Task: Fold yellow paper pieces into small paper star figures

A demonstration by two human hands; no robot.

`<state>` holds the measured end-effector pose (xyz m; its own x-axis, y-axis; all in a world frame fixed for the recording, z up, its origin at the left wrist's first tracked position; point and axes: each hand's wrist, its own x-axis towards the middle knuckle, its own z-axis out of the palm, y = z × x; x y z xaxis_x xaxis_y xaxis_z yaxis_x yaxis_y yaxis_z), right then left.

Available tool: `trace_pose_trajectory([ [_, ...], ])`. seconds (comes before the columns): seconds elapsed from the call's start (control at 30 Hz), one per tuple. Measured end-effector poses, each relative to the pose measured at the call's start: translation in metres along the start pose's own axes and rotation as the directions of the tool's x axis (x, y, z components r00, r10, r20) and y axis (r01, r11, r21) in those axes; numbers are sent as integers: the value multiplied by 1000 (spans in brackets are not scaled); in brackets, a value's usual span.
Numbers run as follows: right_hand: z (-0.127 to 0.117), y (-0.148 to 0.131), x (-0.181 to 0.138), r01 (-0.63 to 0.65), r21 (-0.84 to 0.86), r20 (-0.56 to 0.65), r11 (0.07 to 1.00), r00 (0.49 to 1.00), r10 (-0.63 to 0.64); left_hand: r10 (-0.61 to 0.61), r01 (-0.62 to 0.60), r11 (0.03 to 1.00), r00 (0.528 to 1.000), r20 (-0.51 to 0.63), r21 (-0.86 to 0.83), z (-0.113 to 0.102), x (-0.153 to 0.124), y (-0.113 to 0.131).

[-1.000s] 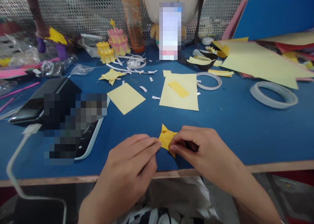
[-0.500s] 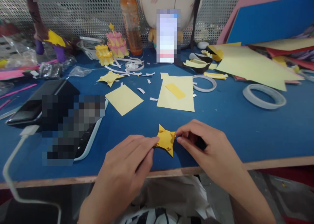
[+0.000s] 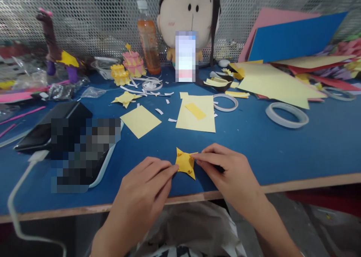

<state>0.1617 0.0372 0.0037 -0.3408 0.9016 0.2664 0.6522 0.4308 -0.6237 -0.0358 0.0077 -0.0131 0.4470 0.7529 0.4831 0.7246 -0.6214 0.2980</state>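
Yellow four-pointed folded-paper star (image 3: 184, 164) held between both hands, near front edge of flat blue tabletop (image 3: 299, 155). Left point pinched by bare left hand (image 3: 148, 182), apparently for steadiness; right point pinched by bare right hand (image 3: 232, 170), presumably so fine pressure can be applied.

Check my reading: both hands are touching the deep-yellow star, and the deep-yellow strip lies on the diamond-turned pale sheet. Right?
Not quite: the head view shows the deep-yellow strip on the larger pale sheet, right of the diamond-turned pale sheet. The left hand and right hand are indeed touching the deep-yellow star.
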Motion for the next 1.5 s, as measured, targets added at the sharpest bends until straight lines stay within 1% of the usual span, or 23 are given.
trace_pose_trajectory([
  [0.2,3,2,-2,26,-25,-10,999,1000,-26,13,-12,1000,1000,-14,26,2,2,0],
  [0.47,6,4,0,51,-29,-13,998,999,-51,28,-37,994,996,90,100,1,4,1],
  [0.67,3,1,0,27,0,-2,1000,1000,-27,-4,-11,989,994,105,145,1,7,3],
  [0.83,3,1,0,2,-15,4,1000,1000,-2,-10,-8,987,994,111,158,2,8,3],
  [1.2,5,-2,2,-36,-64,32,997,999,38,-19,-1,988,992,126,153,2,9,3],
  [1.5,2,-4,6,-60,-114,96,992,993,71,5,-19,992,994,109,124,0,11,4],
])
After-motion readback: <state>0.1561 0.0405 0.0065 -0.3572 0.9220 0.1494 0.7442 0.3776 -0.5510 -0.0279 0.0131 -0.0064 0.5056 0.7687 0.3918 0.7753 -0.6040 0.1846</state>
